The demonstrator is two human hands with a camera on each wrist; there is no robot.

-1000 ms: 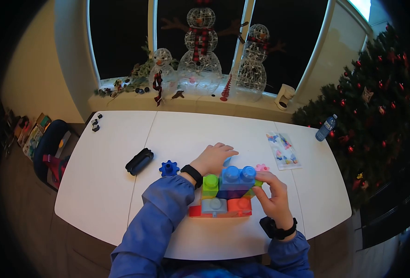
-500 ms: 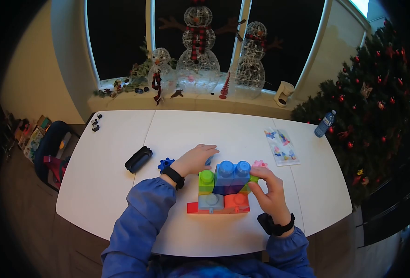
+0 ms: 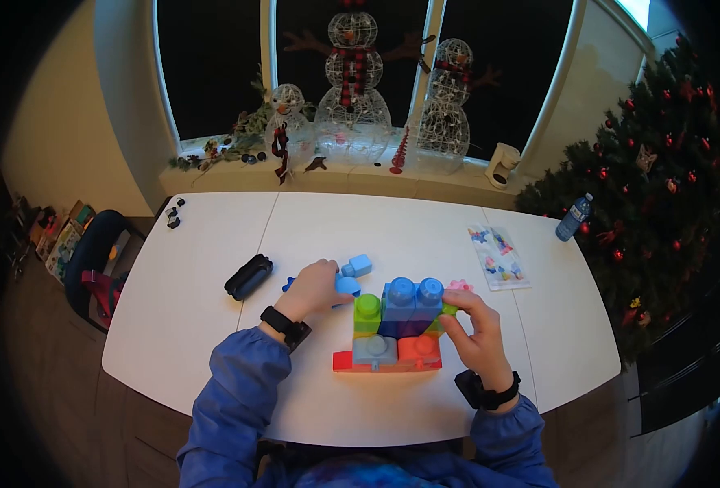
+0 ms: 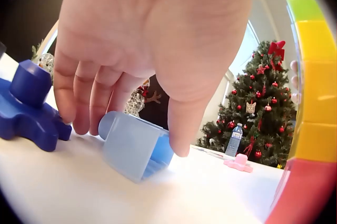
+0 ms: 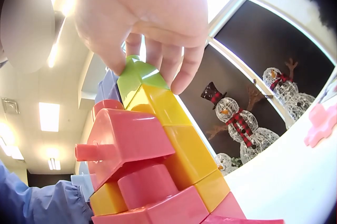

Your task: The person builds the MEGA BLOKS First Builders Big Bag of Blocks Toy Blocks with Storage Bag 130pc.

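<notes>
My left hand point(image 3: 309, 291) grips a light blue building block point(image 4: 136, 147) on its side, fingers and thumb straddling it close over the table. A second light blue block point(image 3: 358, 265) lies just beyond in the head view. A dark blue gear piece point(image 4: 29, 103) sits beside my left fingertips, mostly hidden in the head view. My right hand point(image 3: 478, 329) pinches the green block point(image 5: 139, 76) topping a yellow column on the right of the built structure. This structure has a red base point(image 3: 343, 361), grey and orange blocks in front, tall blue blocks point(image 3: 413, 305) and another green block point(image 3: 367, 313).
A black case point(image 3: 248, 276) lies left of my left hand. Behind the structure is a pink gear piece point(image 3: 460, 285), with a picture sheet point(image 3: 500, 257) further right. A water bottle point(image 3: 574, 217) stands near the right edge; several small dark objects point(image 3: 173, 218) lie far left.
My left hand has moved left with the light blue block, away from behind the structure. The second light blue block has come into sight. My right hand stays at the green block.
</notes>
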